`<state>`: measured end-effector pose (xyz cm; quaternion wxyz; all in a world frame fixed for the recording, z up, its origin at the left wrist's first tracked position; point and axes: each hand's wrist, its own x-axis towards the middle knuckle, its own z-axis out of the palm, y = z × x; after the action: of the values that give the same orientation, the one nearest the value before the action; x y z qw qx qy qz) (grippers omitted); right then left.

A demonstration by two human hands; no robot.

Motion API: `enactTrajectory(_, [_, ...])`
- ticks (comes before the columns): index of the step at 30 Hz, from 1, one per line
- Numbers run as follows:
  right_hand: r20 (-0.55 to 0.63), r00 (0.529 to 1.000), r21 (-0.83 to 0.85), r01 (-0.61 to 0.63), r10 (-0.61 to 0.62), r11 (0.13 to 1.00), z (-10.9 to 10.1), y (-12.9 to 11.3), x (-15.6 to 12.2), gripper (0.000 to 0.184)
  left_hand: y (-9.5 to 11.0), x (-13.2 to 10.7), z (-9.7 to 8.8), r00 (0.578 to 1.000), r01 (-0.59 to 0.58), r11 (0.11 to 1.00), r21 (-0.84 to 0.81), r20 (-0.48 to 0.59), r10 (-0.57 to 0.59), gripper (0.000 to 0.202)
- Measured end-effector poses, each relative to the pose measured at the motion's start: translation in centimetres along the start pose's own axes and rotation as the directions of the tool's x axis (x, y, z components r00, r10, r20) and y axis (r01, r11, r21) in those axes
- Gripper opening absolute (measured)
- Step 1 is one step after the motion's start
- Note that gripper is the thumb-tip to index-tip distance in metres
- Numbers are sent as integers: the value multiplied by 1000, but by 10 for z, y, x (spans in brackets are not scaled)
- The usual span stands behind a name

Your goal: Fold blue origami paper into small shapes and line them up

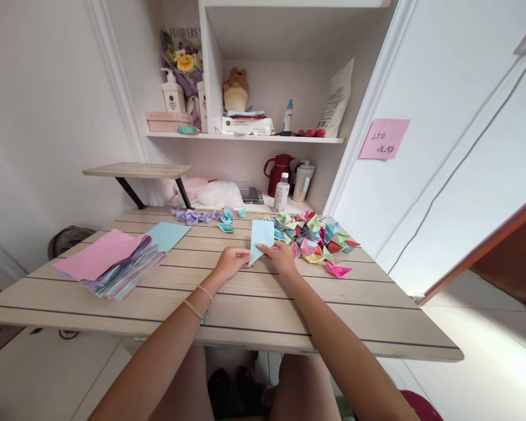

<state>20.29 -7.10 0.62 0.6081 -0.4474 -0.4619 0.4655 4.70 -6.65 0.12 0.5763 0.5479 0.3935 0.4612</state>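
Note:
A light blue sheet of folded paper (262,234) is held just above the table, its near end narrowing to a slanted corner. My left hand (233,262) pinches that lower corner from the left. On the right edge, my right hand (280,257) grips the same paper with the thumb lying on top. Just beyond and right of my right hand lies a heap of folded paper boats (309,231) in many colours. Small purple folded papers (194,217) and a few teal folded papers (227,219) lie farther back, left of the paper.
To the left sits a stack of coloured paper (123,269) with a pink sheet on top and a light blue sheet (170,235) beside it. Behind stand a white-capped bottle (281,193), a red jug (279,174) and a tumbler (303,181). A small raised shelf (138,170) stands back left.

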Motion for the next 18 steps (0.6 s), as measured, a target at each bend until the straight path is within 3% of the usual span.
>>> enactTrajectory(9, [78, 997, 84, -31, 24, 996, -1, 3, 5, 35, 2, 2, -1, 996, -53, 998, 15, -65, 54, 26])
enactTrajectory(18, [109, 994, 168, -46, 28, 985, -4, -7, 6, 38, 9, -1, -1, 988, -140, 988, 59, -57, 144, 25])
